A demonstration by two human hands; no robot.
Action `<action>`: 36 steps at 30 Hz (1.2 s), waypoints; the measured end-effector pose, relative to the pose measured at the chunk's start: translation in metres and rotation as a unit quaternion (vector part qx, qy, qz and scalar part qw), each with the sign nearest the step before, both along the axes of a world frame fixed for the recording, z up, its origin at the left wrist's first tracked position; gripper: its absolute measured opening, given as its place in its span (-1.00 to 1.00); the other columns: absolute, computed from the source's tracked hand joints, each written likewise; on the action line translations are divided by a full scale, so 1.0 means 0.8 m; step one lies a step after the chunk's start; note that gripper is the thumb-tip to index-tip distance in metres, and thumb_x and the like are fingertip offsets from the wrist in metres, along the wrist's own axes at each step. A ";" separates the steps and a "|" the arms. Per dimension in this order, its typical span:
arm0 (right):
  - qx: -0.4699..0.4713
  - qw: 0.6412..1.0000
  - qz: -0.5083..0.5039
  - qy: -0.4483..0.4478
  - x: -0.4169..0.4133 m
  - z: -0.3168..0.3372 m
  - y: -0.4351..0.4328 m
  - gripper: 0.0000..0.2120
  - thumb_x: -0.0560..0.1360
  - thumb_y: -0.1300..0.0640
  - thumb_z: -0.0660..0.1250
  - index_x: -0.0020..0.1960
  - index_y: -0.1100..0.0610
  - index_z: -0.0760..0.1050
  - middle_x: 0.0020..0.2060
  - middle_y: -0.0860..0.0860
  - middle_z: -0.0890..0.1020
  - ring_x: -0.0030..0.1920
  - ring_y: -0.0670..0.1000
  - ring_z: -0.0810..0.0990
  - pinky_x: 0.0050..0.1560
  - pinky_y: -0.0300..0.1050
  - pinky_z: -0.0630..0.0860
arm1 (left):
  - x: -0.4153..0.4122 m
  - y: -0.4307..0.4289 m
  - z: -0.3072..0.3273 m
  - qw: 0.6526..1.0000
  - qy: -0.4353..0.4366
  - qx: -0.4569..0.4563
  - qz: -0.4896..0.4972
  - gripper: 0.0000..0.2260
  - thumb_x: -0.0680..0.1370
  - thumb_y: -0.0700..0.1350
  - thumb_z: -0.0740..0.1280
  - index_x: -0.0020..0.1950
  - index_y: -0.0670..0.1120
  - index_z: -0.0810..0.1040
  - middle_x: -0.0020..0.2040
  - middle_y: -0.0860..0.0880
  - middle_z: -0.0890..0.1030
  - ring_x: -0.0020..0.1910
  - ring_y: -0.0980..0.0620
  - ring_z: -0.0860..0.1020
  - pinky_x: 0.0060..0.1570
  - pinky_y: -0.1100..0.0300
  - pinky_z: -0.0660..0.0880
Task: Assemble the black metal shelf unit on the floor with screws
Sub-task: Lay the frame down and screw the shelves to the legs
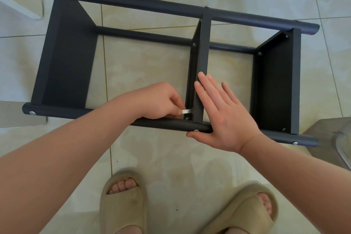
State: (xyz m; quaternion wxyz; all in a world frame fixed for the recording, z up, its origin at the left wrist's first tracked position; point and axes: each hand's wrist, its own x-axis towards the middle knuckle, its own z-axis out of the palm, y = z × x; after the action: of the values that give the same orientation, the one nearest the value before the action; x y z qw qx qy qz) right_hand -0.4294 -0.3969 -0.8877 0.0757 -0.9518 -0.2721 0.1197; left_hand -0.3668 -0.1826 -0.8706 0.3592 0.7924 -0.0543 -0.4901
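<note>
**Shelf unit on its side, both hands at the middle panel**

The black shelf unit (68,59) lies on its side on the tiled floor (152,157), its four round tubes running left to right and three flat panels standing between them. The left hand (161,100) is curled, pinching a small pale tool (187,111) at the inner corner where the middle panel (202,59) meets the near tube (165,122). The right hand (224,116) is spread flat, fingers straight, pressing on that panel's edge and the tube, its thumb just below a screw head (195,130).

Two beige slippers (123,201) stand close in front of the frame. A white furniture leg (20,0) sits beyond the far left corner, and a grey object (326,135) stands by the right end. The tiles are glossy cream with thin grout lines.
</note>
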 end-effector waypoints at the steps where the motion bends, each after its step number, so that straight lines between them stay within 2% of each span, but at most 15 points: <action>1: 0.000 1.000 0.000 0.000 0.000 0.000 0.000 0.04 0.50 -0.49 0.14 0.65 0.24 -0.03 0.65 0.11 -0.07 0.64 0.10 -0.14 0.59 0.24 0.06 | 0.000 0.000 0.000 1.000 -0.011 -0.005 0.006 -0.91 0.55 -0.14 0.43 0.03 -0.01 0.68 -0.19 0.08 0.73 -0.12 0.10 0.68 0.12 0.12 0.57; 4: -0.003 1.000 0.001 0.002 0.000 0.000 0.000 0.04 0.50 -0.49 0.13 0.65 0.24 -0.03 0.65 0.11 -0.08 0.64 0.09 -0.15 0.59 0.24 0.06 | 0.003 -0.005 0.000 0.997 -0.073 -0.001 0.012 -0.92 0.55 -0.14 0.42 -0.03 0.06 0.64 -0.15 0.10 0.70 -0.11 0.15 0.64 0.08 0.17 0.55; 6: 0.000 1.000 0.001 0.001 0.000 -0.001 0.001 0.04 0.50 -0.49 0.13 0.65 0.24 -0.03 0.65 0.11 -0.07 0.64 0.10 -0.14 0.59 0.24 0.06 | 0.005 -0.009 0.002 0.996 -0.077 -0.017 0.045 -0.90 0.57 -0.15 0.39 -0.07 0.05 0.62 -0.12 0.09 0.66 -0.09 0.13 0.60 0.01 0.21 0.52; 9: 0.000 1.000 0.001 0.002 0.000 0.000 0.000 0.03 0.50 -0.49 0.13 0.65 0.24 -0.03 0.65 0.11 -0.07 0.64 0.10 -0.14 0.59 0.24 0.07 | 0.003 -0.017 0.000 0.986 0.020 -0.056 0.154 -0.91 0.62 -0.12 0.34 -0.05 0.00 0.62 -0.05 -0.02 0.66 -0.04 0.07 0.61 0.04 0.16 0.57; 12: 0.002 1.000 0.001 0.002 0.001 0.000 0.000 0.03 0.50 -0.49 0.13 0.65 0.23 -0.03 0.65 0.11 -0.07 0.64 0.10 -0.14 0.59 0.24 0.06 | -0.002 -0.026 -0.010 0.963 0.089 -0.088 0.239 -0.91 0.63 -0.10 0.34 -0.03 -0.08 0.59 -0.12 -0.03 0.65 -0.08 0.05 0.64 -0.02 0.15 0.59; 16: -0.001 1.000 0.002 0.003 0.001 -0.001 0.001 0.03 0.50 -0.49 0.13 0.65 0.23 -0.03 0.65 0.11 -0.07 0.64 0.09 -0.15 0.60 0.23 0.05 | -0.005 -0.030 -0.018 0.937 0.111 -0.099 0.315 -0.89 0.59 -0.10 0.40 0.04 -0.13 0.60 -0.22 0.00 0.67 -0.20 0.09 0.63 -0.09 0.20 0.61; 22: 0.002 1.000 0.001 0.000 0.001 0.000 0.000 0.03 0.50 -0.48 0.14 0.64 0.24 -0.01 0.65 0.12 -0.05 0.64 0.10 -0.13 0.59 0.25 0.08 | -0.006 -0.032 -0.019 0.948 0.074 -0.080 0.300 -0.90 0.58 -0.06 0.41 -0.02 -0.08 0.63 -0.21 0.02 0.68 -0.18 0.10 0.63 -0.04 0.18 0.60; 26: -0.001 1.000 0.002 0.000 0.001 -0.001 0.000 0.03 0.50 -0.48 0.13 0.65 0.24 -0.01 0.65 0.12 -0.05 0.64 0.10 -0.13 0.59 0.25 0.08 | -0.004 -0.034 -0.018 0.939 0.079 -0.096 0.319 -0.87 0.59 -0.06 0.40 0.07 -0.09 0.62 -0.15 0.00 0.67 -0.11 0.07 0.64 -0.05 0.18 0.56; 30: 0.001 1.000 0.001 -0.001 0.001 -0.001 0.000 0.03 0.50 -0.49 0.13 0.65 0.24 -0.02 0.65 0.11 -0.06 0.64 0.10 -0.13 0.59 0.24 0.08 | -0.005 -0.032 -0.017 0.935 0.113 -0.108 0.319 -0.87 0.59 -0.07 0.40 0.10 -0.08 0.60 -0.16 0.00 0.67 -0.15 0.08 0.64 -0.07 0.19 0.56; 34: 0.006 1.000 0.001 -0.003 0.000 -0.002 0.000 0.03 0.50 -0.48 0.14 0.64 0.24 -0.01 0.65 0.12 -0.04 0.64 0.11 -0.12 0.59 0.25 0.08 | -0.004 -0.031 -0.016 0.937 0.136 -0.107 0.302 -0.93 0.60 -0.08 0.38 -0.03 -0.06 0.58 -0.25 0.04 0.67 -0.19 0.09 0.63 -0.10 0.20 0.53; 36: 0.003 1.000 0.002 -0.002 0.000 -0.002 0.000 0.03 0.50 -0.48 0.13 0.65 0.24 -0.02 0.65 0.12 -0.05 0.64 0.10 -0.12 0.59 0.25 0.08 | -0.004 -0.030 -0.015 0.941 0.141 -0.106 0.290 -0.88 0.61 -0.09 0.37 -0.10 -0.07 0.58 -0.30 0.06 0.67 -0.19 0.08 0.63 -0.09 0.19 0.52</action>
State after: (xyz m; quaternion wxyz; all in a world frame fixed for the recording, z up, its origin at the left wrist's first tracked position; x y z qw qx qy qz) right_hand -0.4291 -0.3970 -0.8890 0.0778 -0.9513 -0.2741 0.1174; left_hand -0.3699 -0.2068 -0.8826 0.5712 0.6543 0.1771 -0.4628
